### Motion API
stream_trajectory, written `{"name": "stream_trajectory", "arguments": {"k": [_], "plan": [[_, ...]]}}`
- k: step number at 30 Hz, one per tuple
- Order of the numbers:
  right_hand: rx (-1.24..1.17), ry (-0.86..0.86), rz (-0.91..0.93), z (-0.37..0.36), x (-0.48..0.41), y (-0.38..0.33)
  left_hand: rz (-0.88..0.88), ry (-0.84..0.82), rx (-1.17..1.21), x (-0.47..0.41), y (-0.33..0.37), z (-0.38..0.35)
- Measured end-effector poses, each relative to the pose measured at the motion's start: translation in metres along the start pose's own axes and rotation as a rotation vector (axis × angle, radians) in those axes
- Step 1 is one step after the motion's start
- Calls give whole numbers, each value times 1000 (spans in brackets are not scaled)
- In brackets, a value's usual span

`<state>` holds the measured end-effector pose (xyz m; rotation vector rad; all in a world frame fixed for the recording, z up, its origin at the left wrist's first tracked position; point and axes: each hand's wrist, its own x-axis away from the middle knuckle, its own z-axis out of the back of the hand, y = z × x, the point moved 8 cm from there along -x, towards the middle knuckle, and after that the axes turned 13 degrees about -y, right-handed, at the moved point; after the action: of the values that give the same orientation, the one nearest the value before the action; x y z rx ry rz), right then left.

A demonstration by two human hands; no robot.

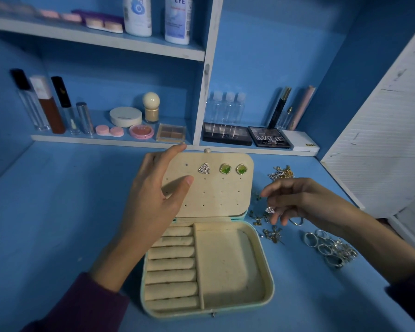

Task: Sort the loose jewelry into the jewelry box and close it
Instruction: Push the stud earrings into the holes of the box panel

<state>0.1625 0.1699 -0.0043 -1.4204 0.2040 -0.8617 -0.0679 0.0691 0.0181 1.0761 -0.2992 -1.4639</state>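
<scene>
The blue counter (57,212) holds the open jewelry box (261,271) between the hands, with rings (328,248) and earrings (271,233) under the right hand (304,202).

The work surface is a blue desktop (45,212). Behind it stands a blue back wall (273,56) fitted with white shelves (93,35) and a white vertical divider (207,75). Cosmetics line the lower shelf (110,140). A white slatted panel (381,140) occupies the right side. Lighting is dim.

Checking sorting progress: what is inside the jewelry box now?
Three earrings sit on the lid panel: one triangular earring, two green earrings. The ring rolls and tray look bare. The left hand hides the panel's left part.
</scene>
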Motion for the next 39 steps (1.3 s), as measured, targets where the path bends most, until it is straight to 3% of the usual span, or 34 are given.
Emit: {"name": "stream_trajectory", "arguments": {"k": [12, 16, 22, 31, 39], "plan": [[-255, -85, 136, -11, 4, -14, -4, -4, 4, 0, -2, -1], [-195, -214, 234, -28, 9, -29, -8, -6, 9, 0, -2, -1], [-75, -233, 347, -61, 8, -52, -18, 12, 56, 1, 0, -1], [105, 208, 573, -86, -11, -84, 2, 22, 109, -2, -8, 2], [486, 431, 682, -105, -10, -97, -24, 15, 110, -2, -5, 3]]}}
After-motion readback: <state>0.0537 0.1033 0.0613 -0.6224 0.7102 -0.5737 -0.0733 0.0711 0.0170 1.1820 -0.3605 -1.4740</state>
